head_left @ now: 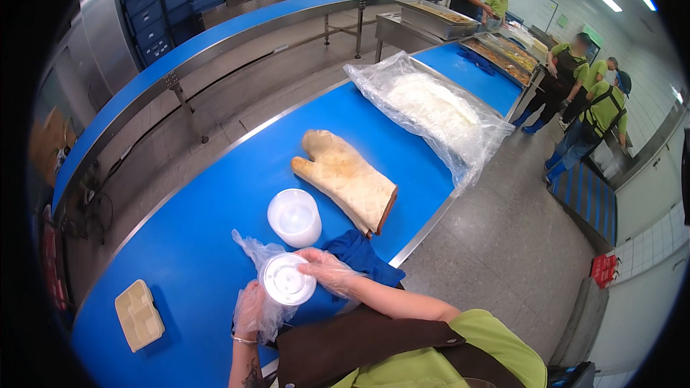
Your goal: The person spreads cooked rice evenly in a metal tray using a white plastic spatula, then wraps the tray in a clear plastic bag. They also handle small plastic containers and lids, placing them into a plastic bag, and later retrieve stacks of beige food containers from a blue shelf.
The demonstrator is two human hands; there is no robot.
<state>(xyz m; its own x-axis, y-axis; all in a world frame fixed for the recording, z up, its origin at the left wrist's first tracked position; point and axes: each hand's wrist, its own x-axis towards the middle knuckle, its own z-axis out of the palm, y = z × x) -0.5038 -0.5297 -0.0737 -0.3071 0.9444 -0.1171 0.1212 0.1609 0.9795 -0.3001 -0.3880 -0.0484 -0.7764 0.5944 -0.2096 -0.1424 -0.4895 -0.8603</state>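
A round white plastic lid or lidded tub (290,279) is held between my two hands, with clear plastic film around it; what is under it is hidden. My left hand (250,304), in a clear plastic glove, grips its left side. From the right, my gloved right hand (326,269) holds the rim, thumb on top. Just beyond stands a white plastic tub (294,217). A stained quilted oven mitt (347,178) lies past the tub. A blue cloth (364,253) is bunched beside my right hand. At the left sits a beige compartment tray (139,316).
The blue conveyor belt (215,215) runs away from me, carrying white rice-like food in a clear plastic bag (431,108). Farther on are metal food trays (501,56). A second conveyor (215,27) curves behind. Several people stand at the far right.
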